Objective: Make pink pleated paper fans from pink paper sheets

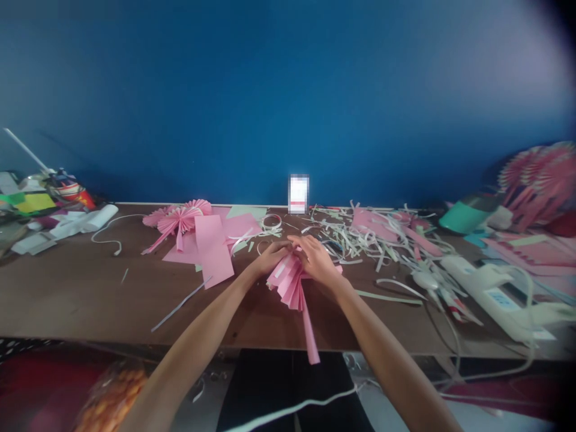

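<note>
Both hands meet over a pleated pink paper fan (290, 288) near the front middle of the table. My left hand (273, 257) has its fingers closed on the fan's upper left part. From the other side, my right hand (315, 259) is bent over the fan's top, with its fingertips close to the left ones. A long pink paper strip (310, 336) hangs from the fan past the table's front edge. Part of the pleats is hidden under the fingers.
Finished pink paper rosettes (177, 221) and pink sheets (213, 249) lie to the left. Tangled paper strips (337, 231) cover the back right. A power strip (490, 294) with cables, a glue gun (425, 280) and a green cup-like object (465, 215) stand at the right.
</note>
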Action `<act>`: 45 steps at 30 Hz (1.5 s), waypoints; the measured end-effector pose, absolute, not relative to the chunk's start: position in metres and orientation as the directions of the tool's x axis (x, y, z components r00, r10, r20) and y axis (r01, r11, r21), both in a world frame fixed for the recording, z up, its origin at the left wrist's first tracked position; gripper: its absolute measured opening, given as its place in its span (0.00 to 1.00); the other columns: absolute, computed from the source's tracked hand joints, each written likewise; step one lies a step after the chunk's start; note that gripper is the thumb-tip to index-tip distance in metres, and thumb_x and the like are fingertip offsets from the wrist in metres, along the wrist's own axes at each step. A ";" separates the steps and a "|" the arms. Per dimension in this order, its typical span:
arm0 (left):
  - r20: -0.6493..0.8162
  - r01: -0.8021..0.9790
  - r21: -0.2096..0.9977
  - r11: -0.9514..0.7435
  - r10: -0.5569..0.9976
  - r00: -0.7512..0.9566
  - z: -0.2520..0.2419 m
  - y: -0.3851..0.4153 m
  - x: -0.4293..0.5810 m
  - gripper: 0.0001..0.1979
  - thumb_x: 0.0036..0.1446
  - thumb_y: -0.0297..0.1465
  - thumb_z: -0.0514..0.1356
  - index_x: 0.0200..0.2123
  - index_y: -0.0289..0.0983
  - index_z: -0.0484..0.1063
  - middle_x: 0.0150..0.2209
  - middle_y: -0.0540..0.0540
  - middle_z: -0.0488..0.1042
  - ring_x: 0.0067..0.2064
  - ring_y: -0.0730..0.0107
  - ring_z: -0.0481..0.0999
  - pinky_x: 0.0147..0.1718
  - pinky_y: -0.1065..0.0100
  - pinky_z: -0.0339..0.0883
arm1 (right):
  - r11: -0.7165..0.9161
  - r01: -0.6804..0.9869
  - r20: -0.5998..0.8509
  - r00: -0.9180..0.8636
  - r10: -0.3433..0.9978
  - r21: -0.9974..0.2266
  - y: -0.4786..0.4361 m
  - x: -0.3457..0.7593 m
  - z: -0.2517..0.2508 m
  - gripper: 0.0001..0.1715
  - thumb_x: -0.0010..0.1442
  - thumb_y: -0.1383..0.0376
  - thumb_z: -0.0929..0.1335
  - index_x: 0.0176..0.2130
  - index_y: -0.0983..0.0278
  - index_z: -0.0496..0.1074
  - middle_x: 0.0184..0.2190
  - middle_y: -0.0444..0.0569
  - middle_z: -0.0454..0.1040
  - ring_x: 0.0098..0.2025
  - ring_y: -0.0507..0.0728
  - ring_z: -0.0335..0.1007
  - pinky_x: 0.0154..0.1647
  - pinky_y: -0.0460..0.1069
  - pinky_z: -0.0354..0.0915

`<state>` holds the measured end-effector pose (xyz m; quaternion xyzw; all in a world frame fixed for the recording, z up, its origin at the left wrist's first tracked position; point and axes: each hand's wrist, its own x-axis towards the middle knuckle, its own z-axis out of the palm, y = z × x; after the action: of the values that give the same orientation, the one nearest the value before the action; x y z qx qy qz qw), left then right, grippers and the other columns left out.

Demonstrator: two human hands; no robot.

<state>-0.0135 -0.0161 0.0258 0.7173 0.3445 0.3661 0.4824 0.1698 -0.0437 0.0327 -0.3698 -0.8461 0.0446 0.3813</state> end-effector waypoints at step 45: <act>0.021 0.084 0.994 -0.063 0.904 0.427 0.031 -0.022 -0.016 0.10 0.56 0.36 0.59 0.36 0.35 0.73 0.31 0.48 0.72 0.35 0.70 0.70 0.36 0.70 0.65 | 0.671 0.398 0.609 -0.288 0.739 -0.626 -0.047 0.173 0.036 0.26 0.59 0.70 0.65 0.57 0.57 0.63 0.38 0.45 0.75 0.45 0.57 0.71 0.52 0.54 0.63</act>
<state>-0.0164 -0.0219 0.0315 0.6311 0.3915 0.3652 0.5613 0.1730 -0.0469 0.0363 -0.3637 -0.7820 0.1801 0.4730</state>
